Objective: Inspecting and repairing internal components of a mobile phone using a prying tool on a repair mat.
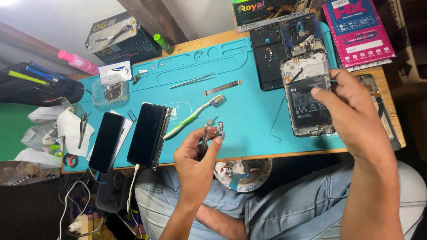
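Head view: my left hand point(195, 155) pinched tweezers point(207, 133) gripping a small metal part point(220, 130) above the teal work mat point(249, 66). My right hand point(351, 115), fingers loosely curled and holding nothing I could see, rested on the opened phone point(307, 100) with its exposed battery. A green toothbrush point(191, 116) lay just beside the tweezers.
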